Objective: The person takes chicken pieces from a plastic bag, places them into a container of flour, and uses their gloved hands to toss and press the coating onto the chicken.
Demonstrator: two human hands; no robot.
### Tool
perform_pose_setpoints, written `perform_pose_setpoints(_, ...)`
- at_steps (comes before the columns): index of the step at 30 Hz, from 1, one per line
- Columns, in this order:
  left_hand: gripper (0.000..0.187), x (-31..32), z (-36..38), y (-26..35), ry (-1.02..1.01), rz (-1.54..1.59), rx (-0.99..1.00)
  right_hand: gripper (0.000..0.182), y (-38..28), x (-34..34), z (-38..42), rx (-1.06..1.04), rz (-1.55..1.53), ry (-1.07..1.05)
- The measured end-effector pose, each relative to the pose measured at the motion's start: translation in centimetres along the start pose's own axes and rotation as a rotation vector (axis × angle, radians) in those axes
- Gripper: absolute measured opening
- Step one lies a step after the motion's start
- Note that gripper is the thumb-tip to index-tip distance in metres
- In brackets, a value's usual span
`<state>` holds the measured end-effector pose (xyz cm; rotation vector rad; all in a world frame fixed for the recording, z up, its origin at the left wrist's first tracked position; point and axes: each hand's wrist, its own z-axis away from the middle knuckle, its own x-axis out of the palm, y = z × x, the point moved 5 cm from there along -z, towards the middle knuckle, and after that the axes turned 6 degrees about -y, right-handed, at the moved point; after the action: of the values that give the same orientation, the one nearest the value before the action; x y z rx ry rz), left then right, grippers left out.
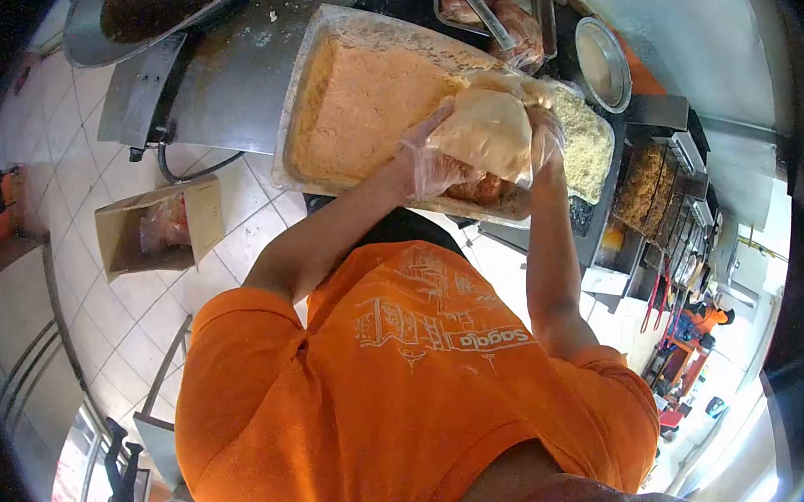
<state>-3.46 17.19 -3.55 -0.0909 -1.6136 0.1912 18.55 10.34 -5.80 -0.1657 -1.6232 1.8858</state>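
Both gloved hands clamp one breaded cutlet (487, 131) between them: left hand (428, 164) cupping its left side, right hand (544, 136) pressing the right edge. Cutlet held above the breadcrumb tray (321, 177), over its right end near loose crumbs (587, 147).

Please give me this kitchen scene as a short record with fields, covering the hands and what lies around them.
view: head camera, looking down over an orange printed shirt
left hand: in a clear plastic glove, gripping a pale breaded flat piece
right hand: gloved too, on the same piece's other side
below the hands: large clear plastic tray of orange-tan crumb coating
beside it: heap of pale shredded crumbs
farther back: round metal bowl
floor: open cardboard box on white tiles
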Motion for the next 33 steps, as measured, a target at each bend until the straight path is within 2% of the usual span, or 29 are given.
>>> perform_pose_setpoints(2, 0.055, 2.6, 0.6, -0.3, -0.044, 0.031, 0.001, 0.043, 0.3, 0.7, 0.6, 0.039, -0.213, -0.058)
perform_pose_setpoints(4, 0.056, 2.1, 0.0, 0.1, -0.028, -0.046, 0.005, 0.044, -0.8, 4.5, 1.1, 0.071, -0.453, -0.340)
perform_pose_setpoints(5, 0.058, 1.6, -0.2, 0.1, -0.008, -0.123, 0.010, 0.044, -1.1, 6.1, 1.9, 0.075, -0.451, -0.338)
perform_pose_setpoints(6, 0.058, 0.8, -0.7, -0.5, -0.007, -0.119, 0.013, 0.043, -1.1, 7.0, 3.0, 0.076, -0.385, -0.190)
perform_pose_setpoints(7, 0.057, -0.7, -1.2, -1.1, 0.153, -0.256, 0.024, 0.043, -1.1, 7.1, 3.7, 0.077, -0.318, -0.042)
perform_pose_setpoints(8, 0.057, -2.2, -1.5, -1.5, 0.315, -0.390, 0.032, 0.041, -0.4, 6.4, 3.5, 0.097, -0.435, -0.111)
perform_pose_setpoints(9, 0.057, -1.8, -1.4, -2.0, 0.316, -0.385, 0.033, 0.040, 0.2, 5.7, 3.4, 0.125, -0.549, -0.178)
perform_pose_setpoints(11, 0.061, 0.0, -1.2, -2.5, 0.281, -0.483, 0.092, 0.046, -2.0, 6.1, 4.5, 0.079, 0.008, 0.002)
perform_pose_setpoints(12, 0.063, 0.7, -1.3, -2.6, 0.271, -0.514, 0.111, 0.045, -1.5, 4.0, 3.8, 0.022, 0.075, 0.046)
perform_pose_setpoints(13, 0.065, 0.7, -1.7, -3.3, 0.340, -0.334, 0.024, 0.045, -1.0, 1.8, 3.3, -0.031, 0.145, 0.093)
perform_pose_setpoints(14, 0.067, 0.6, -2.1, -4.1, 0.406, -0.152, -0.064, 0.042, -0.9, -0.8, 2.9, -0.012, 0.396, 0.173)
perform_pose_setpoints(15, 0.067, 0.0, -2.7, -4.7, 0.407, -0.149, -0.071, 0.039, -1.1, -2.3, 3.1, 0.011, 0.648, 0.254)
perform_pose_setpoints(16, 0.069, -0.4, -3.4, -5.3, 0.336, -0.143, -0.065, 0.029, -2.5, -0.5, 4.0, -0.322, 0.333, -0.022)
perform_pose_setpoints(17, 0.072, -0.8, -3.9, -5.9, 0.265, -0.135, -0.060, 0.029, -2.9, -0.3, 4.4, -0.320, 0.334, -0.014)
perform_pose_setpoints(18, 0.065, 0.9, -3.1, -5.9, 0.440, -0.156, -0.103, 0.025, -4.0, 0.7, 4.4, -0.152, 0.618, 0.181)
perform_pose_setpoints(19, 0.065, 0.9, -3.2, -6.1, 0.441, -0.155, -0.111, 0.022, -5.6, 2.2, 4.7, 0.027, 0.893, 0.376)
perform_pose_setpoints(20, 0.061, 1.1, -3.5, -6.5, 0.377, -0.158, -0.136, 0.022, -7.8, 5.1, 5.7, 0.185, 1.039, 0.507)
perform_pose_setpoints(21, 0.057, 1.3, -3.8, -7.0, 0.314, -0.161, -0.159, 0.022, -7.5, 3.5, 5.8, 0.190, 1.039, 0.513)
perform_pose_setpoints(23, 0.053, -0.7, -5.0, -8.2, 0.337, -0.075, -0.240, 0.036, -7.4, 0.6, 5.5, -0.018, 1.153, 0.310)
perform_pose_setpoints(25, 0.051, -2.1, -6.6, -8.8, 0.117, -0.072, -0.112, 0.038, -9.0, 3.8, 7.0, -0.012, 1.059, 0.254)
perform_pose_setpoints(26, 0.051, -2.6, -7.1, -9.7, 0.259, 0.297, -0.125, 0.042, -9.5, 6.2, 7.9, 0.085, 0.864, 0.239)
perform_pose_setpoints(28, 0.049, -2.5, -7.1, -10.3, 0.332, 0.336, -0.161, 0.052, -4.6, -2.7, 6.9, 0.310, 0.467, 0.235)
perform_pose_setpoints(29, 0.048, -2.4, -7.0, -10.7, 0.398, 0.372, -0.195, 0.052, -5.4, -1.0, 7.1, 0.316, 0.466, 0.239)
perform_pose_setpoints(30, 0.050, -2.4, -7.1, -11.2, 0.464, 0.409, -0.228, 0.050, -6.9, 3.1, 7.1, 0.400, 0.615, 0.138)
perform_pose_setpoints(31, 0.050, -5.5, -8.5, -12.6, 0.466, 0.412, -0.227, 0.050, -7.4, 5.8, 7.5, 0.481, 0.763, 0.032)
perform_pose_setpoints(33, 0.049, -4.4, -7.9, -12.3, 0.448, 0.398, -0.166, 0.046, -6.0, 4.9, 8.2, 0.518, 0.637, 0.056)
